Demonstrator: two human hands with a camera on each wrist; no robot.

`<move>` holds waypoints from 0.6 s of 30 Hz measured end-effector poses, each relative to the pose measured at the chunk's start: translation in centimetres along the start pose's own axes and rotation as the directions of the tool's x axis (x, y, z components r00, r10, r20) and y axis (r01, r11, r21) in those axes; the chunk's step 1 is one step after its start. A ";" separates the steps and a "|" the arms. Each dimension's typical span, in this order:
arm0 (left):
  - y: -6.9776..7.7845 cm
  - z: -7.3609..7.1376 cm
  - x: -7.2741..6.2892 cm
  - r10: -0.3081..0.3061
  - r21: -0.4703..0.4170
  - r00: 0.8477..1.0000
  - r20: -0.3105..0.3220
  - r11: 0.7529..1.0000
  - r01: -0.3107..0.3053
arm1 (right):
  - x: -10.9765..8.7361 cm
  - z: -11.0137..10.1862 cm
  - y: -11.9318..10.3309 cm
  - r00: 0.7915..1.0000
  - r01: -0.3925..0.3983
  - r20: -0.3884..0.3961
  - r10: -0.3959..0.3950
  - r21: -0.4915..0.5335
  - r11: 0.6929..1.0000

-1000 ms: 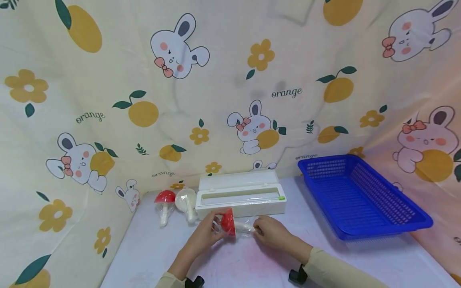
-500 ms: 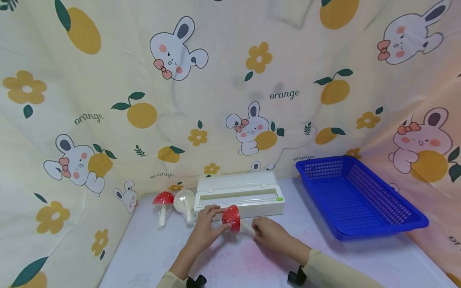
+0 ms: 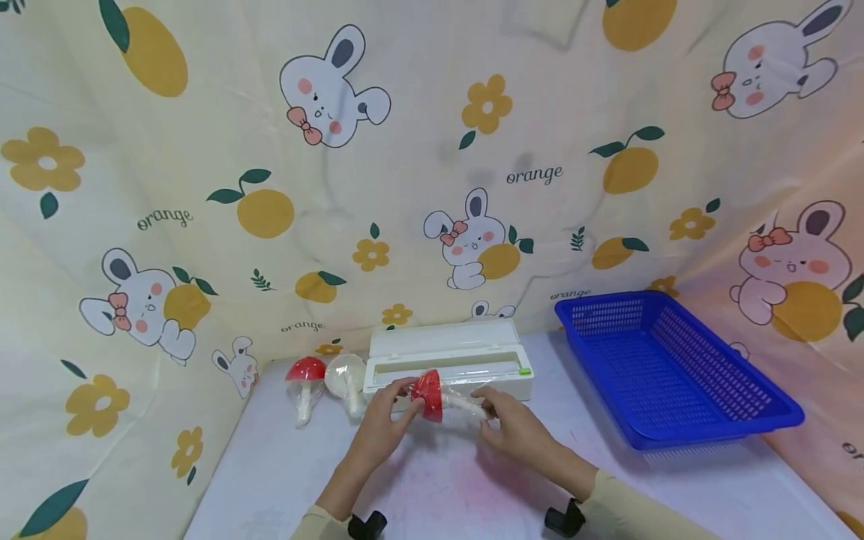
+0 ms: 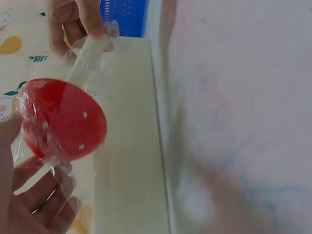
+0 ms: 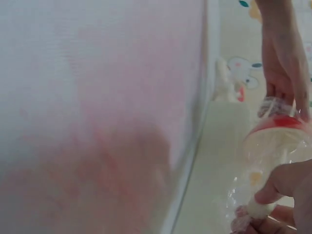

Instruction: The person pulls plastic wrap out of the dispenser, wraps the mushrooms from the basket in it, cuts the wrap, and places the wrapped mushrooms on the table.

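Observation:
A toy mushroom (image 3: 428,396) with a white-dotted red cap and a white stem is held sideways above the table, in front of the white box. Clear plastic film (image 4: 54,155) is wrapped around it and bunches at the cap. My left hand (image 3: 381,426) holds the cap between thumb and fingers. At the other end, my right hand (image 3: 518,426) pinches the stem tip and the film there, as the right wrist view also shows. The white cling film box (image 3: 448,386) stands behind with its lid up and a roll inside.
A film-wrapped red-capped mushroom (image 3: 306,386) and a pale mushroom (image 3: 346,379) lie left of the box. A blue basket (image 3: 675,375) stands on the right of the white table (image 3: 270,480). A printed cloth (image 3: 405,150) hangs behind.
Both hands have raised the mushroom slightly off the table toward the box. The right hand's fingers have shifted at the stem end, its thumb now more spread from the curled fingers.

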State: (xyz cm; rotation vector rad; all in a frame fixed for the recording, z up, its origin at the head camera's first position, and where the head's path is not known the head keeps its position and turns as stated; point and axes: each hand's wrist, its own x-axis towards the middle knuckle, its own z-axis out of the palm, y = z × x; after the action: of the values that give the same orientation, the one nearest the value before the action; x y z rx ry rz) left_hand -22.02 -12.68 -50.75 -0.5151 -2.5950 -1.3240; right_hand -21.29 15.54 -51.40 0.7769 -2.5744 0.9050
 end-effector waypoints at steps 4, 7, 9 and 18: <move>0.3 -0.7 0.2 0.029 -0.015 0.998 0.048 0.999 -0.028 | 0.5 -1.0 -0.3 0.999 0.008 -0.044 -0.006 0.053 0.999; 0.4 -0.9 0.4 0.041 0.004 0.998 0.057 0.999 -0.042 | 1.0 -1.6 -0.3 0.998 0.015 -0.058 -0.012 0.060 0.998; 0.4 -0.9 0.6 0.045 0.030 0.998 0.039 0.998 -0.046 | 1.4 -1.9 -0.2 0.998 0.023 -0.059 -0.019 0.069 0.997; 0.8 -1.2 2.0 -0.006 0.055 0.999 -0.045 0.998 0.009 | 3.0 -2.9 -0.6 1.000 0.005 -0.008 -0.004 0.109 0.994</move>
State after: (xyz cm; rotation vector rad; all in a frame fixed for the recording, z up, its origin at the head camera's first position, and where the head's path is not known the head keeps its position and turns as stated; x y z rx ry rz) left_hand -23.53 -12.77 -48.87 -0.4617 -2.5918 -1.2475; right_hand -23.07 15.81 -47.57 0.8067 -2.5324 1.0531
